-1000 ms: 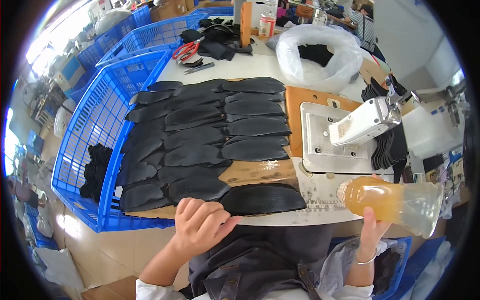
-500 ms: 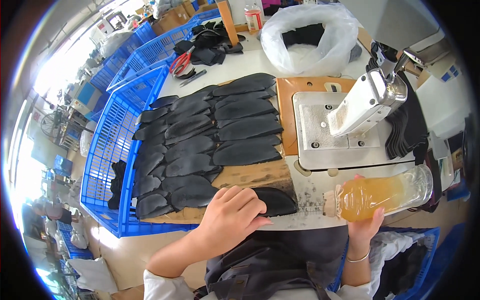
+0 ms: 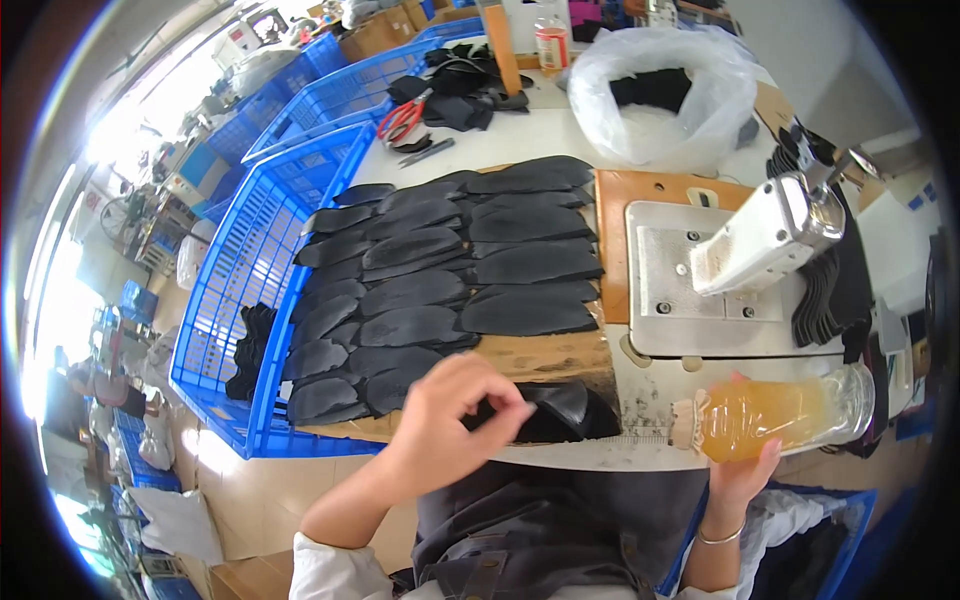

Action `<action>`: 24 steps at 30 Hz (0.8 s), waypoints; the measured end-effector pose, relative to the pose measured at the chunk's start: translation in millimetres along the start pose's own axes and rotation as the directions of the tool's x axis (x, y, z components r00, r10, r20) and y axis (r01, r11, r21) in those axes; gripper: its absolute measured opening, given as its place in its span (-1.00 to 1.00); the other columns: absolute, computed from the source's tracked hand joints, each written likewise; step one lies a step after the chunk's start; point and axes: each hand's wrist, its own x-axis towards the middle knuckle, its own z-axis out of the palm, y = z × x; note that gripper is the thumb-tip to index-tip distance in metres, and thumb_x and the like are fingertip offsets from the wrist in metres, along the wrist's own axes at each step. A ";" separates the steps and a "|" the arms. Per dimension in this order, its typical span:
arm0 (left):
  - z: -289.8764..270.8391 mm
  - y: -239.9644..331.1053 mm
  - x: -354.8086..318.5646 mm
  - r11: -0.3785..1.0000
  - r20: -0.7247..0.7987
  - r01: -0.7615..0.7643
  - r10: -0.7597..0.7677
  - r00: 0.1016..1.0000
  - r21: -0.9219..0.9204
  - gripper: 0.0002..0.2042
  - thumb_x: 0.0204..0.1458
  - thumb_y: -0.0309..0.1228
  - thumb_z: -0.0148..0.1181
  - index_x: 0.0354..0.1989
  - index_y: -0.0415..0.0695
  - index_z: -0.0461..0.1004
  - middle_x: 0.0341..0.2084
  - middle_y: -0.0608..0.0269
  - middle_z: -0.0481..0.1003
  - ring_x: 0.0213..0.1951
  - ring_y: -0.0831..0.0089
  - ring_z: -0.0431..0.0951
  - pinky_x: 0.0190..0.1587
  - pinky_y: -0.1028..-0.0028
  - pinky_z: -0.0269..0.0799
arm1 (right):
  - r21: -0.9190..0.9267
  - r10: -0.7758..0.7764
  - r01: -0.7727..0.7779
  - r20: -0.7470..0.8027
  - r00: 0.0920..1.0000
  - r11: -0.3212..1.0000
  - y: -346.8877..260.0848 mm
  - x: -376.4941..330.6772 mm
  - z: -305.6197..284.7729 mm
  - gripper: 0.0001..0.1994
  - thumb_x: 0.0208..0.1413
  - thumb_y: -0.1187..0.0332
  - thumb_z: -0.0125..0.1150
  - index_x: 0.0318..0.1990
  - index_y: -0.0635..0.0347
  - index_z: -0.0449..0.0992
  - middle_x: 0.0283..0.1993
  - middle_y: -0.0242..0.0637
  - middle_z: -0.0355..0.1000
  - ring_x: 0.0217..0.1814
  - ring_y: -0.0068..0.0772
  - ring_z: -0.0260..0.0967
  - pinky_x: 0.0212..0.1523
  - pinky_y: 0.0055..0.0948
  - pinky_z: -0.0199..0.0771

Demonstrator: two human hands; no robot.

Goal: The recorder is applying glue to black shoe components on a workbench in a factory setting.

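My right hand grips a clear plastic bottle of amber liquid. The bottle lies tilted on its side, with a pale gathered cloth cover on its left end. My left hand has thumb and fingertips pinched together at a black curved, tongue-shaped piece by the table's front edge. That piece is bent up near the fingertips, and my hand hides its left end. Beyond it, overlapping rows of similar black pieces cover a brown board.
A white sewing-type machine stands at the right on a metal plate. Blue crates line the left side. Red-handled scissors, black scraps and a clear plastic bag sit at the back. A printed ruler runs along the front edge.
The whole view has shifted, with the table appearing further right. My left fingers have changed from lying over the front black piece to a pinch, and that piece now bends upward.
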 end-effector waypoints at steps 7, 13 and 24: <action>-70.8 -50.6 -18.8 0.870 -0.589 0.033 -0.360 0.724 -0.491 -0.94 0.03 -0.51 0.17 -0.46 -0.18 0.45 -0.61 0.51 0.33 -0.54 0.80 0.22 -0.47 0.75 0.05 | 0.008 0.021 -0.020 -0.056 0.998 1.000 0.4 -1.9 -2.9 -0.31 0.15 -0.09 -0.14 0.28 0.23 0.02 0.26 0.10 0.08 0.22 -0.02 0.18 0.19 -0.14 0.21; -122.3 -74.0 -13.3 0.980 -0.842 0.032 -0.186 0.507 -0.197 -0.91 0.00 -0.46 0.23 -0.44 -0.20 0.48 -0.61 0.50 0.34 -0.57 0.79 0.19 -0.50 0.72 0.04 | 0.077 0.007 -0.001 -0.079 0.997 0.997 4.0 0.1 -18.4 -0.34 0.18 -0.05 -0.17 0.27 0.28 0.03 0.27 0.12 0.07 0.23 -0.02 0.16 0.22 -0.10 0.16; -59.7 -133.5 56.7 0.874 -0.450 0.129 0.110 0.886 0.468 -0.90 -0.21 -0.46 0.26 -0.60 -0.12 0.45 -0.60 0.28 0.43 -0.42 0.28 0.45 -0.33 0.33 0.34 | 0.214 0.045 0.021 -0.299 0.953 0.976 -0.8 6.3 6.3 -0.39 0.23 0.04 -0.20 0.28 0.31 -0.01 0.27 0.13 0.05 0.31 0.04 0.04 0.30 -0.02 0.05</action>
